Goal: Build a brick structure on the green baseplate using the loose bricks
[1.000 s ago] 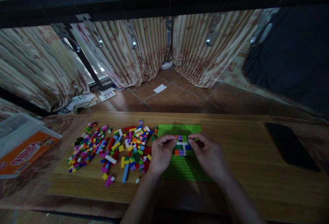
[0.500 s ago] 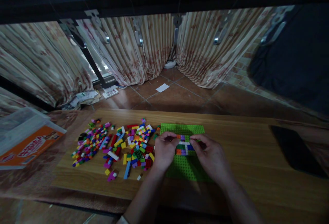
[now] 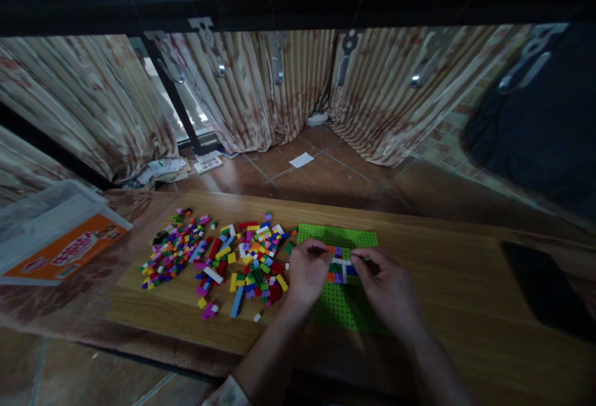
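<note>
Grip: cannot tell | left hand, right hand at joined bricks | orange label: characters blurred

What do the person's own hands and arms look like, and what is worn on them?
The left hand and right hand are ungloved. A pale sleeve shows near the left forearm's lower end, its pattern too blurred to tell. The right forearm is bare as far as it shows.

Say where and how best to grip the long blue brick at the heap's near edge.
Probably pinch the long blue brick across its narrow width at the near end, coming from the near side: it is slim, points roughly toward the camera, and that end lies apart from other bricks.
</note>
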{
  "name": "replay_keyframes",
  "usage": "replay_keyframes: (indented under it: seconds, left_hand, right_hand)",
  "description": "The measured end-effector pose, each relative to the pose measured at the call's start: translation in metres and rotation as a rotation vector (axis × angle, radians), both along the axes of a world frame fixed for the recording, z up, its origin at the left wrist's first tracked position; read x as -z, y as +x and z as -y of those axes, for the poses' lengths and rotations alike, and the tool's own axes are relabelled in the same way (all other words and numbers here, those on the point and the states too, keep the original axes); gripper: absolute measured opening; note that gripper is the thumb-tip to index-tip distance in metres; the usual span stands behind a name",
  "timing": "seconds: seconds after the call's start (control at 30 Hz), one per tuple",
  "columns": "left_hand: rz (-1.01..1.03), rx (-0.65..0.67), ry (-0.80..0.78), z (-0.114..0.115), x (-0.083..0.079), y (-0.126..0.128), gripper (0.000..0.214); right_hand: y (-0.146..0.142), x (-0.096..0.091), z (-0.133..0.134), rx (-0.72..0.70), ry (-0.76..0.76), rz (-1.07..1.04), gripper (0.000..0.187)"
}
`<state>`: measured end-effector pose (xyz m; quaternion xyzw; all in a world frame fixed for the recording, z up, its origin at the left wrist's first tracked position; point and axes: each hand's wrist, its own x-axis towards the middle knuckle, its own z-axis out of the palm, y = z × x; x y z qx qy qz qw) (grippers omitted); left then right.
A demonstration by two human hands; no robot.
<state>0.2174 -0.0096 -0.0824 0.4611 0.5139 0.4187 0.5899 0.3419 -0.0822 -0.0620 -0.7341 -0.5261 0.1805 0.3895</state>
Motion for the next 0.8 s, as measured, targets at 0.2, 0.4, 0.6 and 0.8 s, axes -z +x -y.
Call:
replay_keyframes:
  seconds: [0.2,0.4,0.6,0.8]
  left_hand:
    - [0.082,0.045,-0.019,-0.001,0.003,-0.002,0.007]
    - [0.151,0.035,-0.029,0.006,-0.013,-0.017,0.009]
    - [0.363,-0.2,-0.04,0.001,-0.038,-0.056,0.014]
    - [0.61,-0.486,-0.029,-0.019,-0.056,-0.103,0.024]
  right_hand:
    - [0.003,-0.002,0.001,0.035,0.008,-0.004,0.026]
    - [0.007,-0.008,0.002,0.129,0.062,-0.036,0.03]
    - [-0.001,-0.009,0.002,0.148,0.092,-0.11,0.031]
    - [-0.028,-0.004,0.003,0.077,0.116,-0.133,0.025]
